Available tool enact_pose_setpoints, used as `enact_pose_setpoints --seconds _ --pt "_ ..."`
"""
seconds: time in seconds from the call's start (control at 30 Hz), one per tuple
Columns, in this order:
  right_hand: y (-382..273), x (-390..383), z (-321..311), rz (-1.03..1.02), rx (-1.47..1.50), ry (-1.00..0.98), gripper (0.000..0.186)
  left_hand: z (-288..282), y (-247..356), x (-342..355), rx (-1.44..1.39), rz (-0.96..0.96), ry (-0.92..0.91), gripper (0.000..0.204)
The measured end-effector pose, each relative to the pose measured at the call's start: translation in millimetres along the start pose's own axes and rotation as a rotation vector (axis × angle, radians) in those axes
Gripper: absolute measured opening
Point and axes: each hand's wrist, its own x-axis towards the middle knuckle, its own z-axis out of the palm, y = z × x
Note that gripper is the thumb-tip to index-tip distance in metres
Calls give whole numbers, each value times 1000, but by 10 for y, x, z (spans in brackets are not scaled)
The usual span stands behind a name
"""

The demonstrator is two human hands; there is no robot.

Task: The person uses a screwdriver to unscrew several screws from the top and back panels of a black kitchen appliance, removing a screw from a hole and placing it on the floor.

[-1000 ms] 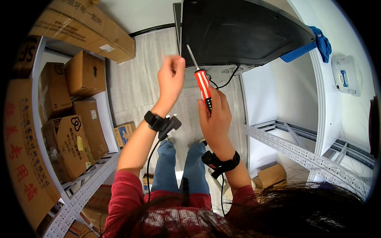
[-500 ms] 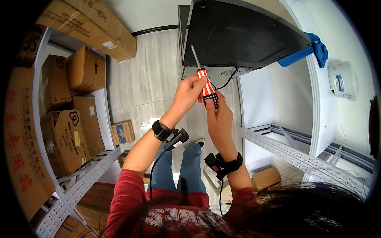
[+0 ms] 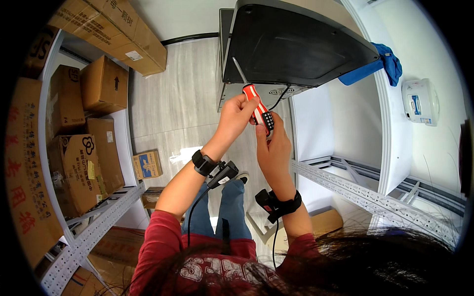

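Both hands are on a screwdriver (image 3: 253, 96) with a red-and-white striped handle and a black, white-dotted butt end. Its metal shaft points up and to the left, across the lower left part of a black appliance panel (image 3: 296, 47) beyond; whether the tip touches it I cannot tell. My left hand (image 3: 237, 116) grips the striped part of the handle, thumb laid along it. Closer to me, my right hand (image 3: 274, 148) has its fingers closed at the dotted butt end. A black device is strapped to each wrist, with a cable running down from it.
Shelving with cardboard boxes (image 3: 79, 172) lines the left side. A tall carton (image 3: 113, 34) stands at the far left. A black power cord (image 3: 280, 101) hangs behind the appliance. On the right are a perforated metal shelf beam (image 3: 340, 185), a blue cloth (image 3: 390, 64) and a clear plastic container (image 3: 420, 102).
The screwdriver handle has turned about its own axis, so its stripes and dots show differently. Both hands stay on it, and the whole view has shifted slightly.
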Motion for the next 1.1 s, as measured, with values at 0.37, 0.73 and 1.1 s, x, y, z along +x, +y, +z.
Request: enact_pose_setpoints --seconds 0.37,0.73,1.1 --pt "37 -23 28 32 -40 -46 39 -16 -12 -51 62 35 29 22" --pt "57 -27 96 -41 -92 26 41 19 19 -61 38 33 62 24" --pt "18 -13 60 238 86 -98 47 -40 -29 -26 47 27 42 30"
